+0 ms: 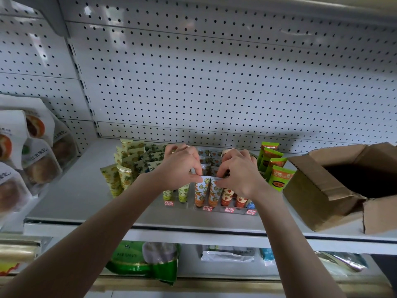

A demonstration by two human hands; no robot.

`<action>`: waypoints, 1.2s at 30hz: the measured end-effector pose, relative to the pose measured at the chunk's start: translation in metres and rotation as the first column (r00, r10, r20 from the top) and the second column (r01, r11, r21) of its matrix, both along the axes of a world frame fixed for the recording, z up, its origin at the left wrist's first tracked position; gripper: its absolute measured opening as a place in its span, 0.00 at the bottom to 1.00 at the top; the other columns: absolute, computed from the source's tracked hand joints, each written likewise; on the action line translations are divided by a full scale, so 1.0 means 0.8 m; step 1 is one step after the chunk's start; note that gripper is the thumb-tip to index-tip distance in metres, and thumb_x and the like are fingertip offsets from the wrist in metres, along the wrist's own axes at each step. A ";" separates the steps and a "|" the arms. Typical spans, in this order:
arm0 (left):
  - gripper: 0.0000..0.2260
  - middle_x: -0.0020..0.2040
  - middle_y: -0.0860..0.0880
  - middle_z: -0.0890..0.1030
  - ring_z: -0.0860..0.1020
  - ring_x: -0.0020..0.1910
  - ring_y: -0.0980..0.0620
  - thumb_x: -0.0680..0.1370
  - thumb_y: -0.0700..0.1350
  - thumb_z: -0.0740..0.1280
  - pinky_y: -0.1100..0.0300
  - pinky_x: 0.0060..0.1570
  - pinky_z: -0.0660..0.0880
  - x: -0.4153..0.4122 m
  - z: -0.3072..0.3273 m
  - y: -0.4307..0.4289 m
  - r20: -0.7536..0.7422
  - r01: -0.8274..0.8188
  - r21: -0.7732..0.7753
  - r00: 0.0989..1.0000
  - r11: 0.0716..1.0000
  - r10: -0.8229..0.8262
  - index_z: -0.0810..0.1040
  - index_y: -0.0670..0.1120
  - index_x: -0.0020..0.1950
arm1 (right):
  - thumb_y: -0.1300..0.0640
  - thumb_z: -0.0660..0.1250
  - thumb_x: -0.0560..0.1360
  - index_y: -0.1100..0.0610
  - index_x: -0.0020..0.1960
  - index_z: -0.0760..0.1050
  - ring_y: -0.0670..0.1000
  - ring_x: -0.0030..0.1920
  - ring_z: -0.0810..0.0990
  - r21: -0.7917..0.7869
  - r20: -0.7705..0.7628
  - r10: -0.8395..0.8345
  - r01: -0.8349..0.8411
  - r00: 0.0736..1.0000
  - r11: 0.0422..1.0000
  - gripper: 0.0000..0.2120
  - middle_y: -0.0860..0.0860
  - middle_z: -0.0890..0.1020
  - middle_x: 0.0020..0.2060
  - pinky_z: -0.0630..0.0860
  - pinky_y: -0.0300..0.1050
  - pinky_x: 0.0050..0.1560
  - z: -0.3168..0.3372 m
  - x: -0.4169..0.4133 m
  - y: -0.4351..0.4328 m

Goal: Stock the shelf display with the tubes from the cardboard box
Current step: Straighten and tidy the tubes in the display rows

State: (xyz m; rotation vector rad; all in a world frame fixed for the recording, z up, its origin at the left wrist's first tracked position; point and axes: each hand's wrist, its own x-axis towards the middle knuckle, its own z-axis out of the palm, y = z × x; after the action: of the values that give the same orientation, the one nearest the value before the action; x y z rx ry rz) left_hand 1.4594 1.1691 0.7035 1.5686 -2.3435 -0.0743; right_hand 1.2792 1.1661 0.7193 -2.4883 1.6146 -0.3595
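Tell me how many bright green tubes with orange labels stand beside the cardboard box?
4, in a row left of the cardboard box: front green tube, second, third, rearmost. The right hand may hide more.

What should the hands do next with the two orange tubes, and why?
Probably let go: the left hand and right hand each pinch the top of an orange tube, and both tubes stand upright in the front row of the display.
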 end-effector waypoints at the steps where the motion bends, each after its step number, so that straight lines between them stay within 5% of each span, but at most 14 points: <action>1: 0.06 0.50 0.60 0.69 0.64 0.56 0.58 0.72 0.55 0.69 0.61 0.56 0.46 0.000 0.000 0.000 -0.003 -0.002 -0.002 1.000 1.000 0.002 0.83 0.55 0.44 | 0.54 0.73 0.69 0.50 0.43 0.82 0.52 0.60 0.61 -0.001 -0.001 0.000 0.000 1.000 1.000 0.03 0.46 0.69 0.57 0.53 0.44 0.54 0.000 0.000 0.000; 18: 0.07 0.51 0.58 0.69 0.63 0.57 0.57 0.71 0.56 0.70 0.58 0.60 0.47 0.003 0.002 0.002 -0.021 -0.006 0.026 1.000 1.000 0.007 0.82 0.55 0.45 | 0.52 0.72 0.70 0.49 0.45 0.82 0.51 0.59 0.61 -0.006 0.013 0.013 -0.012 1.000 1.000 0.05 0.47 0.69 0.57 0.54 0.44 0.54 -0.001 -0.001 -0.001; 30: 0.08 0.49 0.58 0.71 0.63 0.51 0.60 0.74 0.54 0.67 0.59 0.55 0.53 -0.011 0.020 -0.011 -0.183 -0.014 -0.013 0.983 1.000 0.012 0.82 0.53 0.48 | 0.52 0.69 0.73 0.51 0.45 0.82 0.54 0.60 0.66 -0.070 0.196 -0.040 0.055 0.980 0.996 0.04 0.48 0.75 0.53 0.62 0.47 0.57 0.021 -0.025 -0.007; 36: 0.07 0.50 0.56 0.73 0.67 0.57 0.55 0.74 0.52 0.68 0.58 0.55 0.54 -0.029 0.028 -0.029 -0.238 -0.012 -0.039 0.971 0.999 0.003 0.82 0.52 0.48 | 0.55 0.71 0.72 0.53 0.44 0.81 0.54 0.58 0.70 -0.116 0.278 -0.060 0.095 0.959 0.989 0.03 0.47 0.74 0.48 0.64 0.46 0.58 0.042 -0.046 -0.023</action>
State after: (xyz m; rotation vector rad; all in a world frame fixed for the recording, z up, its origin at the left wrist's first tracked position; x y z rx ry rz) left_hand 1.4363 1.1462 0.7262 1.4610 -2.1403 -0.2015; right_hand 1.2420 1.1473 0.7528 -2.3373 1.6222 -0.8048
